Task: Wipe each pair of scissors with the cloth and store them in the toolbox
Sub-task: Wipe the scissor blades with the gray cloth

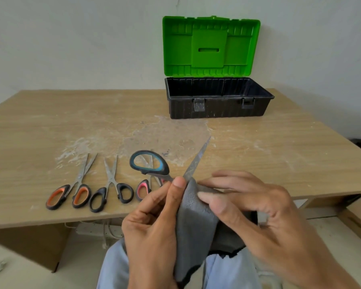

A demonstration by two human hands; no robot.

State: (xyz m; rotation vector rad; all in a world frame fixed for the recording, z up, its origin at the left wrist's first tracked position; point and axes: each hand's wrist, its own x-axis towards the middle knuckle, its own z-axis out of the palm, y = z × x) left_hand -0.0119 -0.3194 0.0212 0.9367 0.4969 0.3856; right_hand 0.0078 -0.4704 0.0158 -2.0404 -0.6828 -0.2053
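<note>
- The toolbox (217,109) is sitting open at the far side of the table (258,142), its green lid (211,46) standing upright against the wall.
- Its black base is showing only ribbed inner walls; the front wall is hiding the floor.
- The left hand (152,222) is pinching the blue-and-black scissors (165,168) near the pivot, thumb on top and fingers curled beneath.
- These scissors are being held open over the table's near edge, one blade pointing up and away.
- The right hand (248,207) is pinching the grey cloth (196,226) around the blade's base, the other fingers loosely spread.
- The cloth is hanging down between both hands.
- Orange-handled scissors (75,184), black-handled scissors (113,184) and pink-handled scissors (143,189) are lying side by side on the table, the pink pair partly hidden behind the left hand.
</note>
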